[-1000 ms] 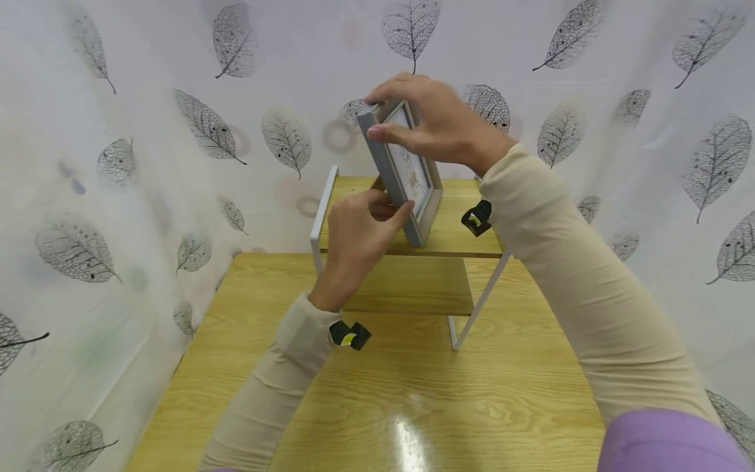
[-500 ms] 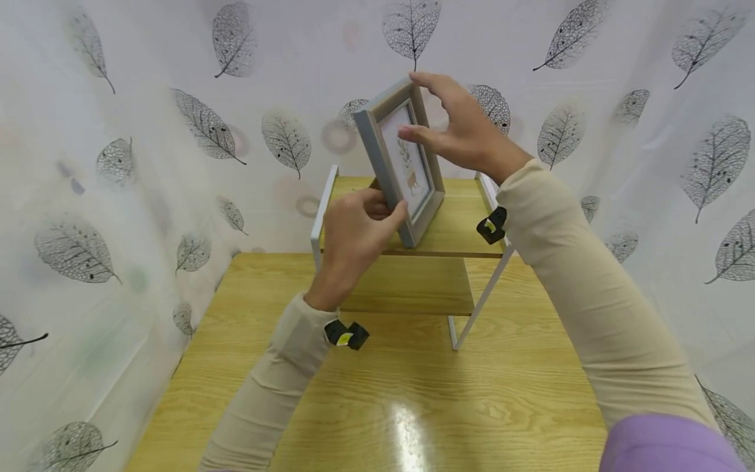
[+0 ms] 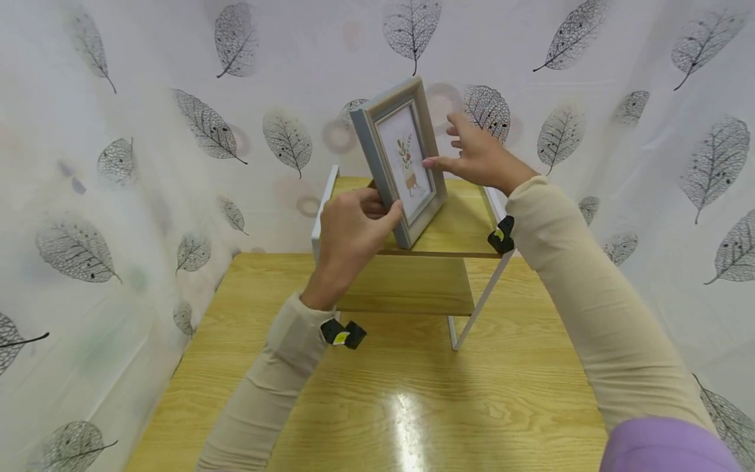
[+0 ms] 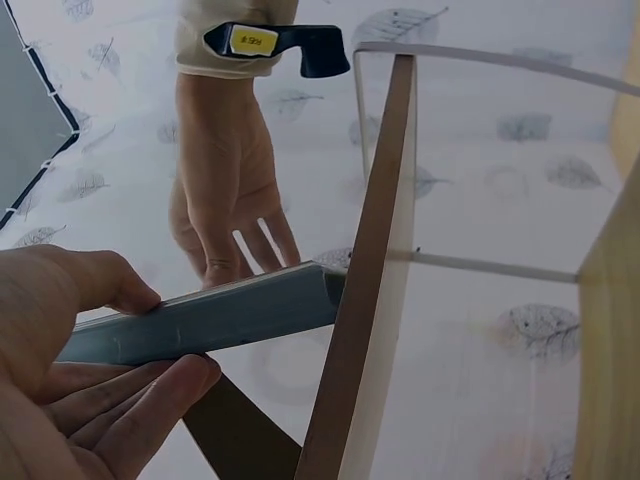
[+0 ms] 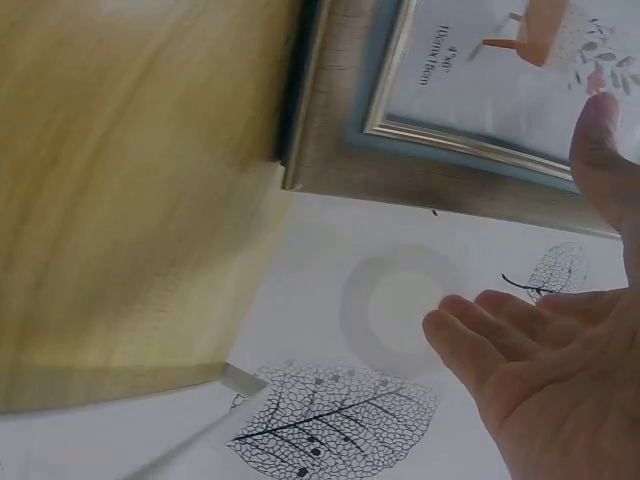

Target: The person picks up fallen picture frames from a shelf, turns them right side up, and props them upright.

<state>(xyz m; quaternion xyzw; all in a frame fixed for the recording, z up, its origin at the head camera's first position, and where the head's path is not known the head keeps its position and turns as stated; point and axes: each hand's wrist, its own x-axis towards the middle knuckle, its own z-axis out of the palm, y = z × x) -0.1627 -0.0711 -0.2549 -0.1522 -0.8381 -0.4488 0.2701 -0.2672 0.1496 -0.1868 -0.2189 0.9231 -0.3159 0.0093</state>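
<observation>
A grey picture frame [image 3: 407, 151] stands tilted on the wooden top board of a small two-tier shelf [image 3: 466, 216]. Behind its glass is a print of a plant in an orange-brown, legged shape. My left hand [image 3: 350, 229] grips the frame's left side, thumb in front and fingers behind, as the left wrist view shows along the frame's edge [image 4: 220, 315]. A dark support leg [image 4: 240, 430] sticks out at the back. Beside the frame's right side is my right hand [image 3: 480, 154], fingers loosely extended. Its thumb overlaps the front; contact cannot be told.
White metal legs [image 3: 480, 301] carry the shelf, whose lower board [image 3: 413, 285] sits under the top one. Beneath it lies a wood-grain table [image 3: 501, 393]. A leaf-patterned curtain [image 3: 283, 59] hangs close behind and at both sides.
My right hand has left the frame's top corner and moved down and right. The frame has turned so more of its front shows, while my left hand keeps its grip, shifting slightly left.
</observation>
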